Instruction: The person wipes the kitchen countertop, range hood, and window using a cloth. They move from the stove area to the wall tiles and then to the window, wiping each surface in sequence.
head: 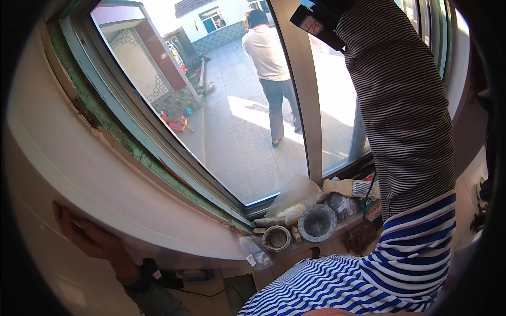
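At the lower left, my left hand [89, 237] is against a white wall panel [150, 221], its fingers bent and in shadow; whether they grip anything is unclear. A black device [152, 268] is strapped at that wrist. My right arm, in a black-and-white striped sleeve [399, 98], reaches up past the window; another black device [320, 27] sits near its upper end, and my right hand is out of view. Between the arms, a grey stone mortar [317, 223] and a smaller round bowl [276, 238] stand on the sill.
A metal-framed window [314, 118] rises before me. Plastic bags [294, 197] and a wooden-handled brush [348, 187] lie on the sill. Green, flaking material [134, 152] lines the frame's left edge. Outside, a person [267, 55] stands in a paved yard with their back turned. A cable [201, 293] runs below.
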`<state>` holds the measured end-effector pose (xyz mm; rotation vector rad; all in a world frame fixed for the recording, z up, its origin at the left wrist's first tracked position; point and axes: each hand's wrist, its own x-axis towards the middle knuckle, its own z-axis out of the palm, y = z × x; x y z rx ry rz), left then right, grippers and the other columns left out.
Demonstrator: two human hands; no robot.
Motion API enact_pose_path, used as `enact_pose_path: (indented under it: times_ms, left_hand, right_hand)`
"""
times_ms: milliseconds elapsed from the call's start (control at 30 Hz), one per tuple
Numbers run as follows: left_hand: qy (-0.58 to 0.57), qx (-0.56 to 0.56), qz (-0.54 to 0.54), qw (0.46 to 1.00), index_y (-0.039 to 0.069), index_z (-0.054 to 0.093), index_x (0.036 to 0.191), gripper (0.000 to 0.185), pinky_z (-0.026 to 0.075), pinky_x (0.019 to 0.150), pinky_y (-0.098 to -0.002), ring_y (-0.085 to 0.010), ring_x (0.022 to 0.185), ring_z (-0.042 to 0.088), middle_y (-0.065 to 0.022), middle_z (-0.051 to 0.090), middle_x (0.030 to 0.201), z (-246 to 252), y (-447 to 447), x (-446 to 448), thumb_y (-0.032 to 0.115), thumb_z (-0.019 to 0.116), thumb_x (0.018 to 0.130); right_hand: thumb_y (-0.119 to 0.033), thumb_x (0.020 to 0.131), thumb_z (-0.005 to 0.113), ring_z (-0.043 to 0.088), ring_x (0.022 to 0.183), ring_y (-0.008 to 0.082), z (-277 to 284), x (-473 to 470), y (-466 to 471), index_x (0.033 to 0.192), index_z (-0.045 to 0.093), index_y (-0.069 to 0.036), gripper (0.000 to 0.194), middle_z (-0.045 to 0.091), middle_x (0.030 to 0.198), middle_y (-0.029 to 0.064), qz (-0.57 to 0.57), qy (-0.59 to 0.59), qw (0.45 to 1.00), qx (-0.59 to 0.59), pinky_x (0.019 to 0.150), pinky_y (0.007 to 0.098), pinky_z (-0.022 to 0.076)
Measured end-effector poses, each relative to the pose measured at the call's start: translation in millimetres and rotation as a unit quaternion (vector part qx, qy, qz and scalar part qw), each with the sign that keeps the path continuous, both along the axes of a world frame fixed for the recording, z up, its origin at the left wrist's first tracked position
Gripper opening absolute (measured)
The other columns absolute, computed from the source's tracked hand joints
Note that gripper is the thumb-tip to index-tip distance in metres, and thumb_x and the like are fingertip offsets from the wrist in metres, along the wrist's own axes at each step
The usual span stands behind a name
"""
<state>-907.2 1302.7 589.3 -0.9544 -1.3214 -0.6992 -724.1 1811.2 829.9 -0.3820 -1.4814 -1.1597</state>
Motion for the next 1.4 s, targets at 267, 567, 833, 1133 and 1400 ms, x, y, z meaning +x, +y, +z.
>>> enact_pose_path:
  times_ms: [267,567,833,1133,1400]
  left_hand:
    - [-0.001,0.002,-0.016,1.000,-0.007,0.049,0.141,0.043,0.039,0.116,-0.0487,-0.0373,0.141,0.044,-0.0231,0.045,0.152,-0.5,0.4,-1.2,0.018,0.041,0.107]
    - [0.001,-0.007,-0.043,0.999,-0.006,0.049,0.141,0.041,0.040,0.116,-0.0472,-0.0369,0.141,0.045,-0.0230,0.045,0.152,-5.5,-2.9,-7.5,0.014,0.044,0.105]
    - [0.005,-0.008,-0.072,0.997,-0.006,0.048,0.141,0.040,0.041,0.116,-0.0475,-0.0373,0.142,0.044,-0.0240,0.043,0.153,-5.3,-3.7,-10.9,0.009,0.045,0.104]
    - [-0.019,-0.003,-0.029,0.999,-0.006,0.049,0.140,0.040,0.044,0.115,-0.0459,-0.0376,0.142,0.045,-0.0234,0.044,0.153,-7.4,-4.4,-8.5,0.014,0.041,0.106]
    - [0.001,-0.007,0.031,1.000,-0.001,0.050,0.145,0.044,0.050,0.110,-0.0411,-0.0318,0.132,0.056,-0.0181,0.052,0.148,-4.7,-14.8,-20.3,0.022,0.043,0.108]
  right_hand:
    - [-0.007,0.092,0.051,0.055,0.127,0.0333,-81.5,16.8,-10.9,0.111,0.071,0.000,0.028,0.063,0.131,0.0168,0.135,-0.080,0.987,-0.023,0.111,0.0493,0.0393]
    - [-0.015,0.090,0.068,0.054,0.126,0.0393,-300.5,35.9,-40.8,0.122,0.069,-0.011,0.032,0.059,0.131,0.0143,0.051,-0.074,0.993,-0.070,0.115,0.0534,0.0393]
    - [-0.011,0.100,0.055,0.047,0.132,0.0368,-471.8,61.4,-106.9,0.132,0.061,-0.008,0.033,0.049,0.141,0.0167,0.486,0.038,0.603,-0.631,0.117,0.0516,0.0345]
    - [-0.004,0.094,0.063,0.057,0.122,0.0404,-296.9,43.5,-49.6,0.133,0.056,0.002,0.041,0.053,0.142,0.0218,0.298,0.081,0.921,-0.237,0.103,0.0448,0.0495]
    - [-0.006,0.091,0.069,0.061,0.118,0.0379,-410.4,56.7,-62.8,0.135,0.055,-0.003,0.046,0.052,0.145,0.0182,0.234,0.048,0.917,-0.321,0.101,0.0419,0.0544]
